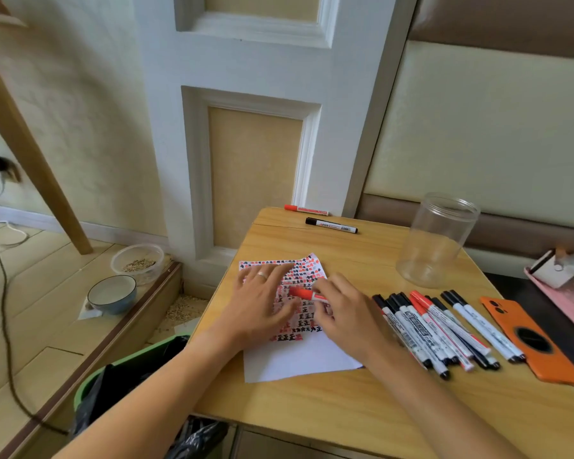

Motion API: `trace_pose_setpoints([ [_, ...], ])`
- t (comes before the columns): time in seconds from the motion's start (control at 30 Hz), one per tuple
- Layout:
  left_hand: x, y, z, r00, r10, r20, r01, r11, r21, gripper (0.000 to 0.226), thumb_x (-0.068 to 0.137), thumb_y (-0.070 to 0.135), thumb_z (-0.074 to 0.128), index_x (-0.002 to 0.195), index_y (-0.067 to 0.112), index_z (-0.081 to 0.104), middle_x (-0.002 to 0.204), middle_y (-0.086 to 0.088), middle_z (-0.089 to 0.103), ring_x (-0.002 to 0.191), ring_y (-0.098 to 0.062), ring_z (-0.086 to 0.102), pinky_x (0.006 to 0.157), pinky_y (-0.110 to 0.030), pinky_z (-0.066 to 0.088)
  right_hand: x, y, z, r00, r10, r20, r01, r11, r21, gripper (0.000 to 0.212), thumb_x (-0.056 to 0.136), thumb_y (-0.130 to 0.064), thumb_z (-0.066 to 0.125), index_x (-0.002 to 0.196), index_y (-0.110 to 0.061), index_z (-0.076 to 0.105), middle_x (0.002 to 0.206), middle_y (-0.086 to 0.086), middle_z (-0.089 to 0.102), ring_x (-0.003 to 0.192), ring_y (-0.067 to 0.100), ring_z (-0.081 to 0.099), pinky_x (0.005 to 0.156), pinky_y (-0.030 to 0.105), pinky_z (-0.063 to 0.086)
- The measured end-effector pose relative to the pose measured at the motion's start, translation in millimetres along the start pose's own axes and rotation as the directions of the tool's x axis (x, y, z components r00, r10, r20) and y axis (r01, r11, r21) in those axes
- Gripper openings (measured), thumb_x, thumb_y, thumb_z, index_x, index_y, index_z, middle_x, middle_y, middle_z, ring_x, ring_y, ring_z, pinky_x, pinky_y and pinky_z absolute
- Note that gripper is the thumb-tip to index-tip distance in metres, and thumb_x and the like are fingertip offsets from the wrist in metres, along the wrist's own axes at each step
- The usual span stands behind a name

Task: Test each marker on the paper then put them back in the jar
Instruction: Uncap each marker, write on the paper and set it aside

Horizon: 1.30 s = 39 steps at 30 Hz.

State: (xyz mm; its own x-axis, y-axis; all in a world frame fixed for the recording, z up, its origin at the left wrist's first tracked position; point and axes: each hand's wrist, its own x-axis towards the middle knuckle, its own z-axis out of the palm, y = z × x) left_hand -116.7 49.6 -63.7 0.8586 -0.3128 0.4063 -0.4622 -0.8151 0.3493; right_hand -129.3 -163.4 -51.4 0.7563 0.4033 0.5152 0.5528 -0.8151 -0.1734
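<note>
Right hand pinches red marker, long axis running left-right, cap end leftward, low over the paper. Left hand lies flat, fingers spread, pressing the sheet. Jar stands far right on the bench (right hand nearer), empty.

A white sheet of paper lies flat on the tabletop, its upper half filled with rows of red and black marks. A red-capped marker lies across it. A clear, empty jar stands upright to the right. A heap of black and red markers lies nearby; two more rest at the far edge.
</note>
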Motion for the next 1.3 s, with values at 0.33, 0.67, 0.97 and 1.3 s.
trace_pose_setpoints([
  [0.33, -8.3, 33.0, 3.3, 0.971, 0.200, 0.129, -0.209, 0.976, 0.057, 0.062, 0.097, 0.056, 0.008, 0.094, 0.017, 0.056, 0.080, 0.014, 0.043, 0.082, -0.014, 0.035, 0.074, -0.036, 0.017, -39.2, -11.2, -7.0, 0.998, -0.039, -0.050, 0.039, 0.999, 0.004, 0.024, 0.098, -0.039, 0.051, 0.110, -0.023, 0.064, 0.093, -0.006, 0.062, 0.081, 0.019, 0.062, 0.063, 0.035, 0.051],
  [0.67, -8.2, 39.3, 3.8, 0.979, 0.172, 0.108, -0.172, 0.985, -0.013, 0.044, 0.098, 0.056, 0.012, 0.083, 0.028, 0.043, 0.070, 0.014, 0.040, 0.077, -0.014, 0.037, 0.073, -0.036, 0.018, -41.4, -11.5, -10.1, 1.000, -0.025, 0.014, 0.025, 0.998, -0.061, 0.035, 0.103, -0.056, 0.030, 0.107, -0.031, 0.053, 0.086, -0.005, 0.068, 0.072, 0.026, 0.064, 0.051, 0.033, 0.034],
  [0.97, -5.0, 29.2, -0.8, 0.971, 0.195, 0.137, -0.190, 0.981, -0.049, 0.050, 0.100, 0.055, 0.018, 0.087, 0.024, 0.055, 0.076, 0.015, 0.046, 0.081, -0.013, 0.044, 0.077, -0.039, 0.028, -40.1, -15.8, -14.8, 0.998, 0.057, 0.012, -0.056, 0.998, -0.036, 0.033, 0.101, -0.057, 0.046, 0.112, -0.026, 0.054, 0.080, -0.003, 0.070, 0.065, 0.027, 0.063, 0.050, 0.034, 0.039],
  [1.3, -12.1, 1.5, 3.7, 0.999, 0.022, 0.026, -0.022, 1.000, 0.011, 0.025, 0.095, 0.048, 0.055, 0.110, 0.031, 0.066, 0.112, 0.010, 0.065, 0.097, -0.015, 0.061, 0.086, -0.042, 0.050, -41.8, -11.2, -9.7, 0.983, 0.184, -0.009, -0.184, 0.983, 0.015, 0.026, 0.102, -0.033, 0.035, 0.107, -0.020, 0.057, 0.096, -0.003, 0.060, 0.076, 0.020, 0.057, 0.059, 0.036, 0.047],
])
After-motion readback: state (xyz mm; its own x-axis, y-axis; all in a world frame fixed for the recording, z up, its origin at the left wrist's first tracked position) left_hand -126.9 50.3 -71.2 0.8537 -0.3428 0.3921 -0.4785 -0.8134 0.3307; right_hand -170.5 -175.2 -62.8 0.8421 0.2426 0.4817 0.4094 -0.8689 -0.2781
